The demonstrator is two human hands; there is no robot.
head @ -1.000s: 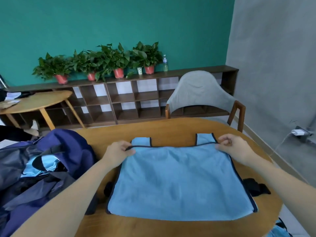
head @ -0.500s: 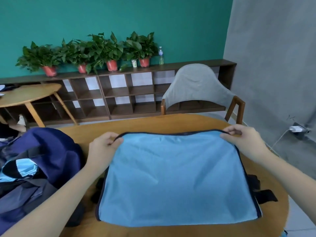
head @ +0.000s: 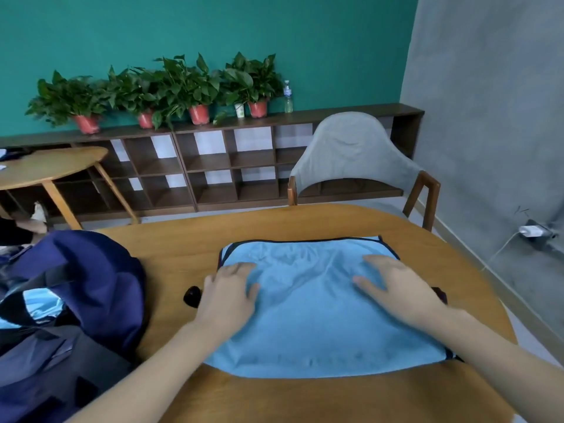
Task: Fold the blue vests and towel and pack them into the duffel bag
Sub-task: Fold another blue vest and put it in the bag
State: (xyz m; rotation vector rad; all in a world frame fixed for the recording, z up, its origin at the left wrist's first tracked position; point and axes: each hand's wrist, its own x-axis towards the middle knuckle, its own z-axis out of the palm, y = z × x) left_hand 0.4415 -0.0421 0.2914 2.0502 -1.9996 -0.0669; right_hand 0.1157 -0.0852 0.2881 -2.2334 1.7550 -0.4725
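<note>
A light blue vest with dark trim lies folded flat on the round wooden table. My left hand rests palm down on its left part, fingers spread and straight. My right hand presses flat on its right part the same way. A black strap buckle pokes out just left of my left hand. The navy duffel bag sits open at the table's left, with light blue fabric showing inside it.
A grey chair with wooden arms stands behind the table. A low shelf unit with potted plants lines the teal wall. A second wooden table is at far left. A charger lies on the floor at right.
The vest's far edge was folded over the shoulder straps. Both hands let go of that edge and now lie flat on the folded vest.
</note>
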